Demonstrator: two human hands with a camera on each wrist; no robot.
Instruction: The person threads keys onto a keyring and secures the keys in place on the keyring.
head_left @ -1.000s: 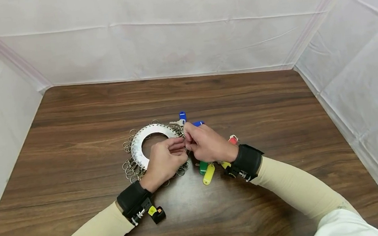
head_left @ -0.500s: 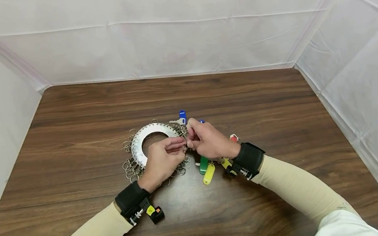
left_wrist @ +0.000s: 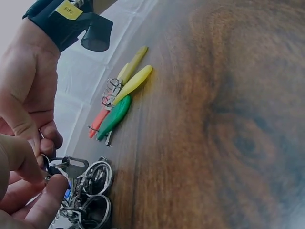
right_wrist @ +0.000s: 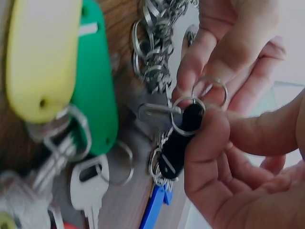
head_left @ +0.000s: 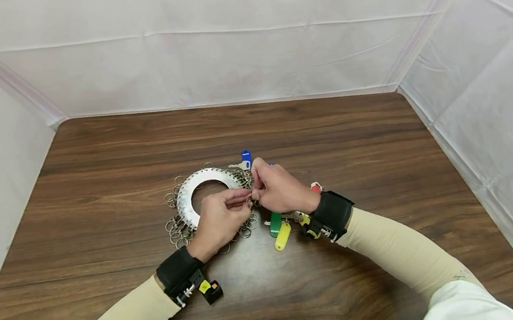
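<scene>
Both hands [head_left: 251,201] have edged left, pinching a key ring [right_wrist: 187,116].

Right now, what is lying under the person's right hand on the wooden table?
Under the right hand a green plastic key tag and a yellow plastic key tag stick out, with a red tag beside the wrist. Whatever lies directly beneath the palm is covered.

The left hand [head_left: 218,221] covers the near-right part of the metal disc [head_left: 189,197]. The right hand [head_left: 279,190] hides most of a blue tag [head_left: 246,157]; the red tag [head_left: 317,187] barely shows.
</scene>
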